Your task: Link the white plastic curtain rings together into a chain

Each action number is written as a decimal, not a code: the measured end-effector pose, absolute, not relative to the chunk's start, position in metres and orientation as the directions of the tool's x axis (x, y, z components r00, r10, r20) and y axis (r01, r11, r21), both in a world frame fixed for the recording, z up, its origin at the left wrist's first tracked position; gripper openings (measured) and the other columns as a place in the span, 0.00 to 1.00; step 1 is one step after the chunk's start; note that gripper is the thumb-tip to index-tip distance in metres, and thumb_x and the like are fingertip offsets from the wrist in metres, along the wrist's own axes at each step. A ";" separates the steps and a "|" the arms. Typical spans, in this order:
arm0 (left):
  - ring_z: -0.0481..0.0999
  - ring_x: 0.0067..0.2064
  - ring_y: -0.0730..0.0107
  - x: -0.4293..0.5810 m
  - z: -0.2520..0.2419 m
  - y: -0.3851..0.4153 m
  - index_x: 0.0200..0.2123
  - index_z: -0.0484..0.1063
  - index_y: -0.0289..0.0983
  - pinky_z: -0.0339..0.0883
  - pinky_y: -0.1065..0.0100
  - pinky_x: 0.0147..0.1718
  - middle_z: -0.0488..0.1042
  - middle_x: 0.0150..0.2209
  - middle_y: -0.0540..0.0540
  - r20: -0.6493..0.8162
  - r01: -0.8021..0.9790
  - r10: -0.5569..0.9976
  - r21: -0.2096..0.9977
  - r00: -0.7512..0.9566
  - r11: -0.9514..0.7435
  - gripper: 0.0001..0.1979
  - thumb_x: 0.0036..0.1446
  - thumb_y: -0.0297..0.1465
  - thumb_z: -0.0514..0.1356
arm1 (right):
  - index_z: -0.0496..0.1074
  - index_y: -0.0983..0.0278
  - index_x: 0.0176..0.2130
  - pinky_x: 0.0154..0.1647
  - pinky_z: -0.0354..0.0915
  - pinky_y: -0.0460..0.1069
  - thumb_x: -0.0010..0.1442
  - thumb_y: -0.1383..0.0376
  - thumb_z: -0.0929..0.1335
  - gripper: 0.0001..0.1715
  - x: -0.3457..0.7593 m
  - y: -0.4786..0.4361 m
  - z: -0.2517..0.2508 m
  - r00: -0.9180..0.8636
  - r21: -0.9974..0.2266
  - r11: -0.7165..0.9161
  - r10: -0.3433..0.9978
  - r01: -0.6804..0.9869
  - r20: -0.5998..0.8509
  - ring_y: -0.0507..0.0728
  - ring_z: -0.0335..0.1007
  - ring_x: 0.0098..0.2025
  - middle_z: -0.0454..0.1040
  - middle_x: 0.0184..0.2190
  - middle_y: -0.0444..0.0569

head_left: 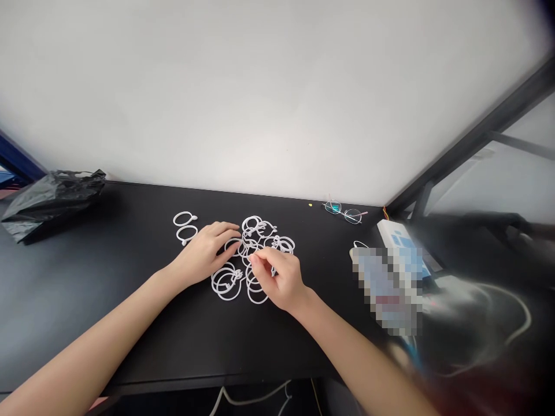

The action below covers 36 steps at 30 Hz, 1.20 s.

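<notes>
Two rings (194,218) lie beside the spread left hand (212,245); glasses (343,212) lie beyond the right hand (280,277), its grip unclear.

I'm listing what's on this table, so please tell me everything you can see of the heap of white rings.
The heap of white rings lies loosely on the black table, the thin, round hoops overlapping and bunched in several clusters. They look smooth, perhaps plastic or coated metal, and many show a small loop or clip at the edge. The left hand is at its left side and the right hand covers part of its right side; whether either grips a ring is unclear.
</notes>
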<state>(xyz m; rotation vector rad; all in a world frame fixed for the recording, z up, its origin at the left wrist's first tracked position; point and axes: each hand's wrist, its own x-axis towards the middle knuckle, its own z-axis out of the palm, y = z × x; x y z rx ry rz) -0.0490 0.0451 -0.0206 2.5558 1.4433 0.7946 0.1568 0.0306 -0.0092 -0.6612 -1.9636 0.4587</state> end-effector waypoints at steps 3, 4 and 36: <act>0.73 0.45 0.60 -0.043 -0.022 0.044 0.44 0.71 0.37 0.68 0.58 0.45 0.75 0.45 0.42 0.351 0.737 0.821 0.372 0.451 -0.564 0.12 0.66 0.34 0.51 | 0.64 0.63 0.28 0.20 0.56 0.43 0.65 0.67 0.61 0.12 0.156 0.030 -0.009 -0.369 -0.564 0.789 0.614 0.245 0.698 0.47 0.55 0.19 0.61 0.18 0.40; 0.73 0.43 0.61 -0.043 -0.023 0.044 0.43 0.71 0.37 0.68 0.59 0.44 0.75 0.43 0.42 0.350 0.730 0.822 0.386 0.450 -0.564 0.11 0.66 0.34 0.51 | 0.64 0.63 0.29 0.20 0.56 0.43 0.65 0.67 0.61 0.12 0.156 0.030 -0.008 -0.370 -0.563 0.791 0.610 0.239 0.701 0.47 0.55 0.19 0.61 0.18 0.40; 0.69 0.31 0.69 -0.046 -0.026 0.043 0.31 0.63 0.38 0.64 0.68 0.30 0.69 0.32 0.49 0.283 0.724 0.899 0.533 0.333 -0.437 0.06 0.60 0.27 0.49 | 0.64 0.63 0.28 0.21 0.56 0.43 0.65 0.68 0.62 0.12 0.157 0.032 -0.010 -0.383 -0.565 0.790 0.611 0.239 0.693 0.47 0.55 0.20 0.62 0.19 0.40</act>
